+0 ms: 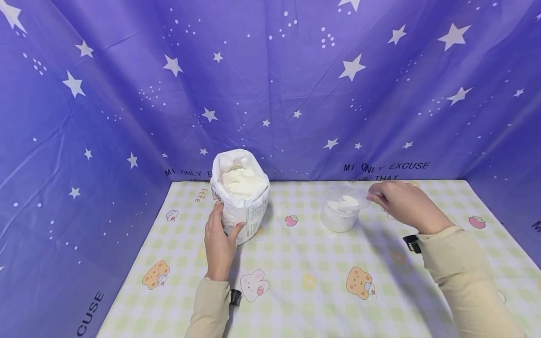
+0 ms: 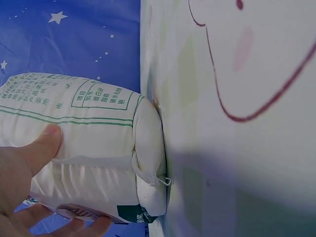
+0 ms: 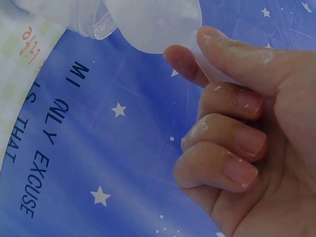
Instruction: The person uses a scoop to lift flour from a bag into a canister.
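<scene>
A white flour bag (image 1: pixel 253 213) with green print stands upright, its rolled top showing pale powder (image 1: pixel 241 182). My left hand (image 1: pixel 220 237) grips it low on the near side; in the left wrist view the thumb (image 2: pixel 47 140) presses one face and the fingers curl below. To the right stands a clear plastic jar (image 1: pixel 338 223) holding white powder. My right hand (image 1: pixel 397 202) pinches a thin translucent plastic piece with a rounded edge (image 3: pixel 158 24) between thumb and forefinger, over the jar's mouth. White powder (image 1: pixel 348 202) shows at its far end. Powder specks dot the fingers (image 3: pixel 207 163).
A checked cloth (image 1: pixel 304 253) with cartoon prints covers the table. Behind it and at both sides hangs a purple-blue curtain (image 1: pixel 270 94) with white stars, close to the bag and the jar.
</scene>
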Available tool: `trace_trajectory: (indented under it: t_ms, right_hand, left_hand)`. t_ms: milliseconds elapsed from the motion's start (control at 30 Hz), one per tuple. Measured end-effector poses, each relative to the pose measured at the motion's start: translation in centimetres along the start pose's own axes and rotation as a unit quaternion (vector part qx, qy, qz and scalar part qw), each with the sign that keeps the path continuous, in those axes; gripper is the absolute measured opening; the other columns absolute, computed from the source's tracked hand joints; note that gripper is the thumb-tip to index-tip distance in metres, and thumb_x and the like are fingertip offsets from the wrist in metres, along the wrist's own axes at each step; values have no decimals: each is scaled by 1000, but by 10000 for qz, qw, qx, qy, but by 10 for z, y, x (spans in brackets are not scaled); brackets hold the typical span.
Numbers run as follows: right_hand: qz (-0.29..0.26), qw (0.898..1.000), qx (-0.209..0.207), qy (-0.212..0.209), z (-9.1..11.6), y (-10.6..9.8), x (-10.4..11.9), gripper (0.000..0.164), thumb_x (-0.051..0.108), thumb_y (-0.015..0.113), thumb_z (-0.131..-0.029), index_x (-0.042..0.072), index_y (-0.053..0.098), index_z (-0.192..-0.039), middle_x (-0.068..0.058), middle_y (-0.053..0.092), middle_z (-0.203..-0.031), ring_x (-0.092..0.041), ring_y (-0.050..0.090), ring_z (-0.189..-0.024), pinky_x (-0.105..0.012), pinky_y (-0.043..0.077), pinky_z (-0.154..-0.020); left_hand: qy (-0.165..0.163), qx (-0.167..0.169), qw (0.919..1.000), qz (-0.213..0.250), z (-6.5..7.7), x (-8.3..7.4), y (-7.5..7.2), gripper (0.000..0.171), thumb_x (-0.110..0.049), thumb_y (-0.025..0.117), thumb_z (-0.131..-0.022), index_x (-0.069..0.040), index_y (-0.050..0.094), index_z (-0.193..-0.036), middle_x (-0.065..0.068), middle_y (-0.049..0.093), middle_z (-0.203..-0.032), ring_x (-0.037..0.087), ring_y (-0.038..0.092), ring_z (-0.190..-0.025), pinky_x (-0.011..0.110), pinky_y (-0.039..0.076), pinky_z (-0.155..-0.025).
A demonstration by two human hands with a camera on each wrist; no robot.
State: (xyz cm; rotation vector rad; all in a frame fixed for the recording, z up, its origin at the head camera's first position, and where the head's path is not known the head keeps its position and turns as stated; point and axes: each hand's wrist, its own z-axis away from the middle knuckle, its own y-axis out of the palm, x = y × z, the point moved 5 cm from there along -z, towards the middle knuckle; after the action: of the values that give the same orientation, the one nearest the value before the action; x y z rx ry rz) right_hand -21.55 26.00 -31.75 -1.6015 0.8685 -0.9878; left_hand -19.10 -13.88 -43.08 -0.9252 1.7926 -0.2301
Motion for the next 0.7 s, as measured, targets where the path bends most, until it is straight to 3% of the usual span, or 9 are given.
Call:
trace_trajectory:
  t_ms: [533,700]
  right_hand:
    - [-59,9999,15,105,3,-6,2,22,19,59,-100,16,60,-79,7,45,-59,-8,45,-52,-28,35,-54]
    - [-137,9997,-92,165,1,-9,4,21,21,57,-102,7,71,-97,3,59,-70,-9,48,-55,-29,39,-54]
  left_hand:
    - [77,-16,10000,41,0,0,2,76,-24,82,-80,-6,45,-144,13,43,-154,36,42,-137,52,35,-115]
    - [107,-92,9999,10,0,-1,1,75,-23,82,-80,-5,46,-143,14,44,-153,37,43,-136,52,37,-114]
